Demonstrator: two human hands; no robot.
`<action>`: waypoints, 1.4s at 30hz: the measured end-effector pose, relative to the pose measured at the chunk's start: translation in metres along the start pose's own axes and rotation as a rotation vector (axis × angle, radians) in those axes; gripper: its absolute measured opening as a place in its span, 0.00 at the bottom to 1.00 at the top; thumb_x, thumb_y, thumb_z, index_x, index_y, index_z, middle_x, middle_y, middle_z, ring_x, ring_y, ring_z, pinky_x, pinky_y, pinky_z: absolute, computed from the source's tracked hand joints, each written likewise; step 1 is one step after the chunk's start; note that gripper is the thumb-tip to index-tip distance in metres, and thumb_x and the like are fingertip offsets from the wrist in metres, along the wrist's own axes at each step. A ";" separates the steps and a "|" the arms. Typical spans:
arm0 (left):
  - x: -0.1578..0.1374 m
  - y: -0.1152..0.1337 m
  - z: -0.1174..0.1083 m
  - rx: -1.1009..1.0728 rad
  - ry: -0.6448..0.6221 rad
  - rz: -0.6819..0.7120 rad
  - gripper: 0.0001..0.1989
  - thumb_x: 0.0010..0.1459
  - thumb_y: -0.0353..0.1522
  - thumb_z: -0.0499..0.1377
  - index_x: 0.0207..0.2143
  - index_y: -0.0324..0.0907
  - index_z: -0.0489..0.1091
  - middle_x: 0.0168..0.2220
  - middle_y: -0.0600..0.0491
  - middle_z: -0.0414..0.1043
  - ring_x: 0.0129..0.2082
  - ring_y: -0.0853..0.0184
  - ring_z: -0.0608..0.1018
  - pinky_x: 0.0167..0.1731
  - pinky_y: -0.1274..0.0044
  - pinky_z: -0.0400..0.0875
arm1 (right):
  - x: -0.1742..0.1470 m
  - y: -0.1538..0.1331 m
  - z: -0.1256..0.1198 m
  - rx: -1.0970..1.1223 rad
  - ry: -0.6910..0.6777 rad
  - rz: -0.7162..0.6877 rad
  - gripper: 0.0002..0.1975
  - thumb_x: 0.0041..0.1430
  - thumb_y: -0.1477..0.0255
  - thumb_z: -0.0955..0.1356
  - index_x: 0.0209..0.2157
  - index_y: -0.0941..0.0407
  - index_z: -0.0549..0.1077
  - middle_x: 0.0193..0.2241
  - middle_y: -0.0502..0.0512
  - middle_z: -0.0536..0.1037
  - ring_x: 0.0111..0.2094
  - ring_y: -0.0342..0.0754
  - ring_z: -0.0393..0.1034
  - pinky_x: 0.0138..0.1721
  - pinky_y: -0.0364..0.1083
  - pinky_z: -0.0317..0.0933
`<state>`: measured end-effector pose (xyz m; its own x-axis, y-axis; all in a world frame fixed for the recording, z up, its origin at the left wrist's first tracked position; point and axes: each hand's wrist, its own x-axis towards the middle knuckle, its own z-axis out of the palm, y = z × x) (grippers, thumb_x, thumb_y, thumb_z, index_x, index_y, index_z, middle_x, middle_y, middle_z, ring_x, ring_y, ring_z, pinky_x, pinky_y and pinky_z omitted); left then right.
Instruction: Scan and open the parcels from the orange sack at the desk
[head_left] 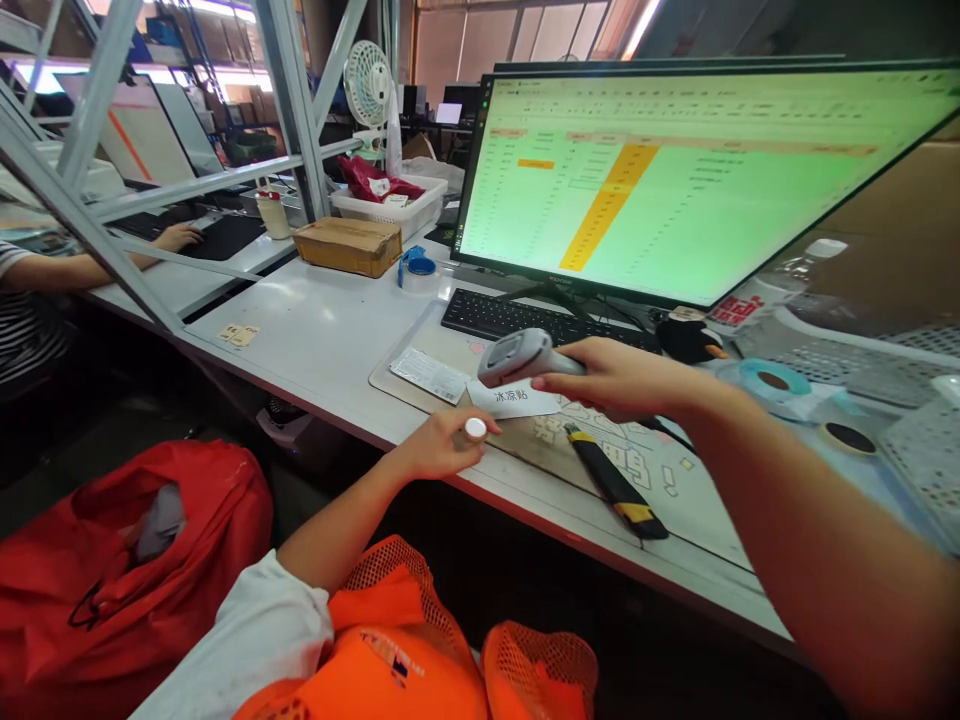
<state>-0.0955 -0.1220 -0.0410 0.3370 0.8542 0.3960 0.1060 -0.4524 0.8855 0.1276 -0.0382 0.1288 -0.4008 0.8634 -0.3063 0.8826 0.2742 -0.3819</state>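
My right hand (611, 375) is wrapped round the handle of a grey barcode scanner (517, 357), whose head points left above the desk mat. My left hand (439, 445) is closed at the desk's front edge around a small cylinder with a round white end (475, 430); the rest of it is hidden by the fingers. Just beyond that hand lie a silvery-white flat packet (429, 374) with a barcode and a white card (517, 398) with printed characters. A black and yellow utility knife (616, 482) rests on the mat below the scanner.
A large monitor (690, 190) stands behind a black keyboard (517, 318). Left of them are blue tape (418, 268) and a cardboard box (349, 246). Tape rolls (772, 382) sit at right. A red bag (150, 560) is low left. Beyond the metal frame, a co-worker's hand (178, 237) shows.
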 end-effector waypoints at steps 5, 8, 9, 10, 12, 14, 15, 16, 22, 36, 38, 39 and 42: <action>0.007 -0.013 0.016 0.115 0.043 -0.090 0.12 0.60 0.30 0.60 0.47 0.41 0.71 0.43 0.52 0.79 0.34 0.68 0.76 0.36 0.77 0.70 | 0.063 -0.052 0.010 -0.083 -0.132 -0.100 0.19 0.67 0.55 0.69 0.32 0.57 0.71 0.23 0.52 0.71 0.21 0.43 0.65 0.19 0.41 0.56; 0.006 -0.018 0.014 0.107 0.057 -0.118 0.14 0.61 0.33 0.61 0.50 0.42 0.69 0.44 0.51 0.80 0.37 0.67 0.79 0.40 0.77 0.71 | 0.081 -0.070 0.019 -0.136 -0.226 -0.089 0.19 0.67 0.55 0.69 0.31 0.57 0.70 0.23 0.53 0.71 0.20 0.44 0.65 0.19 0.42 0.58; 0.005 -0.019 0.013 0.124 0.054 -0.108 0.15 0.61 0.33 0.61 0.50 0.42 0.69 0.44 0.51 0.80 0.37 0.66 0.79 0.40 0.76 0.72 | 0.082 -0.072 0.020 -0.155 -0.258 -0.066 0.19 0.66 0.55 0.69 0.31 0.57 0.70 0.23 0.53 0.71 0.20 0.44 0.64 0.19 0.43 0.58; 0.004 -0.019 0.013 0.145 0.044 -0.095 0.14 0.61 0.32 0.61 0.50 0.42 0.69 0.43 0.52 0.79 0.36 0.67 0.79 0.40 0.77 0.72 | 0.082 -0.073 0.021 -0.175 -0.293 -0.039 0.19 0.66 0.55 0.69 0.31 0.57 0.69 0.23 0.52 0.70 0.20 0.44 0.63 0.20 0.43 0.58; 0.003 -0.020 0.014 0.178 0.024 -0.069 0.14 0.61 0.32 0.60 0.50 0.43 0.68 0.42 0.52 0.79 0.34 0.67 0.78 0.37 0.77 0.71 | 0.078 -0.072 0.020 -0.212 -0.346 0.001 0.19 0.66 0.56 0.69 0.31 0.57 0.69 0.22 0.51 0.68 0.20 0.43 0.61 0.20 0.44 0.57; 0.002 -0.020 0.015 0.184 0.018 -0.060 0.15 0.61 0.33 0.60 0.50 0.43 0.68 0.41 0.52 0.78 0.33 0.67 0.78 0.37 0.77 0.71 | 0.070 -0.070 0.016 -0.239 -0.361 0.023 0.18 0.66 0.57 0.69 0.31 0.57 0.69 0.22 0.50 0.67 0.20 0.43 0.59 0.20 0.44 0.56; 0.002 -0.020 0.015 0.183 0.021 -0.065 0.15 0.61 0.33 0.61 0.50 0.43 0.68 0.41 0.52 0.79 0.34 0.66 0.79 0.37 0.76 0.71 | 0.067 -0.068 0.014 -0.241 -0.354 0.033 0.18 0.66 0.58 0.69 0.31 0.57 0.69 0.22 0.50 0.67 0.20 0.42 0.59 0.20 0.43 0.55; 0.002 -0.020 0.015 0.184 0.027 -0.073 0.15 0.61 0.33 0.61 0.50 0.43 0.68 0.41 0.52 0.79 0.34 0.66 0.79 0.38 0.76 0.72 | 0.064 -0.067 0.013 -0.238 -0.348 0.046 0.17 0.66 0.58 0.69 0.31 0.57 0.69 0.22 0.50 0.67 0.20 0.42 0.59 0.20 0.43 0.54; 0.002 -0.023 0.016 0.209 0.066 -0.097 0.15 0.60 0.33 0.62 0.49 0.42 0.68 0.37 0.52 0.79 0.34 0.63 0.80 0.39 0.73 0.73 | 0.063 -0.058 0.014 -0.174 -0.301 0.004 0.20 0.63 0.53 0.70 0.32 0.57 0.72 0.21 0.50 0.69 0.19 0.42 0.60 0.20 0.42 0.56; 0.035 -0.041 -0.070 0.575 0.479 -0.256 0.15 0.59 0.36 0.65 0.47 0.41 0.77 0.63 0.41 0.71 0.69 0.49 0.65 0.69 0.60 0.57 | -0.034 0.160 0.074 -0.319 0.377 0.452 0.22 0.67 0.68 0.62 0.54 0.67 0.75 0.47 0.76 0.80 0.48 0.66 0.77 0.48 0.56 0.68; 0.046 -0.052 -0.086 0.699 0.413 -0.414 0.12 0.60 0.37 0.64 0.44 0.41 0.78 0.64 0.42 0.70 0.68 0.49 0.67 0.68 0.60 0.58 | -0.045 0.173 0.091 -0.336 0.404 0.502 0.26 0.67 0.70 0.62 0.60 0.70 0.70 0.51 0.78 0.78 0.52 0.66 0.76 0.51 0.57 0.68; 0.049 -0.057 -0.090 0.732 0.375 -0.475 0.12 0.61 0.37 0.63 0.44 0.41 0.78 0.62 0.42 0.72 0.66 0.49 0.70 0.66 0.60 0.61 | -0.049 0.175 0.096 -0.344 0.405 0.523 0.27 0.68 0.69 0.61 0.62 0.70 0.69 0.52 0.78 0.78 0.52 0.67 0.76 0.51 0.57 0.68; 0.053 -0.067 -0.089 0.779 0.355 -0.547 0.15 0.64 0.40 0.60 0.46 0.40 0.78 0.59 0.39 0.75 0.62 0.47 0.72 0.62 0.58 0.64 | -0.052 0.170 0.091 -0.350 0.393 0.573 0.26 0.70 0.63 0.61 0.59 0.66 0.73 0.50 0.75 0.79 0.50 0.68 0.77 0.48 0.58 0.69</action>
<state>-0.1680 -0.0234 -0.0571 -0.2244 0.9636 0.1456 0.7856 0.0904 0.6121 0.2758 -0.0750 0.0001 0.2000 0.9797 -0.0163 0.9782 -0.1987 0.0603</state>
